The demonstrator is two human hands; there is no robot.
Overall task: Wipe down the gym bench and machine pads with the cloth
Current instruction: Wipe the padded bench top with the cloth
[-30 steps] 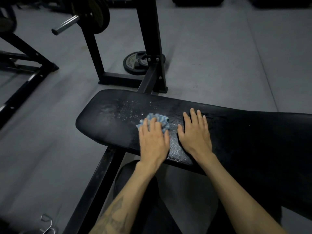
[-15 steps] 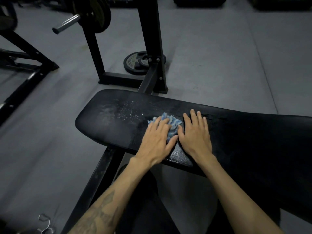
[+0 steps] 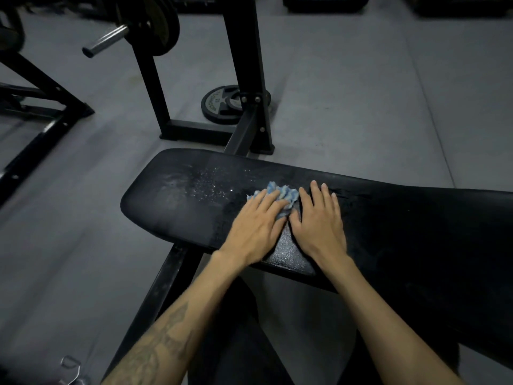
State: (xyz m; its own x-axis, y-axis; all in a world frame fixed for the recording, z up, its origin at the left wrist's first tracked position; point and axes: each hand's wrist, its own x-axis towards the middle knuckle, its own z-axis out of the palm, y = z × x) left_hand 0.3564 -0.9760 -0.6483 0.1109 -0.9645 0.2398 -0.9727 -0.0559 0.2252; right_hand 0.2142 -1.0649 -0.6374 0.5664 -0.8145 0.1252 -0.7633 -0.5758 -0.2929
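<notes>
Your left hand point(image 3: 256, 226) lies flat on a crumpled blue cloth point(image 3: 280, 197), fingers straight and spread over it, pressing it onto the black bench pad point(image 3: 177, 207). The cloth bunches out beyond your left fingertips and just touches the thumb side of your right hand point(image 3: 319, 220). That right hand rests palm down on the pad, fingers extended and close together, holding nothing. The two hands sit side by side, thumbs nearly meeting, with a strip of textured vinyl showing between the wrists. White specks and a dull smear mark the pad to the left of your left hand, toward its rounded end. Your left forearm carries a tattoo point(image 3: 163, 337). Beyond your fingertips, the bench's black steel frame point(image 3: 244, 134) rises from the grey floor point(image 3: 361, 93), with a weight plate point(image 3: 219, 104) lying flat just behind its upright. Farther out to the left, a barbell sleeve point(image 3: 105, 41) juts from a loaded plate.
</notes>
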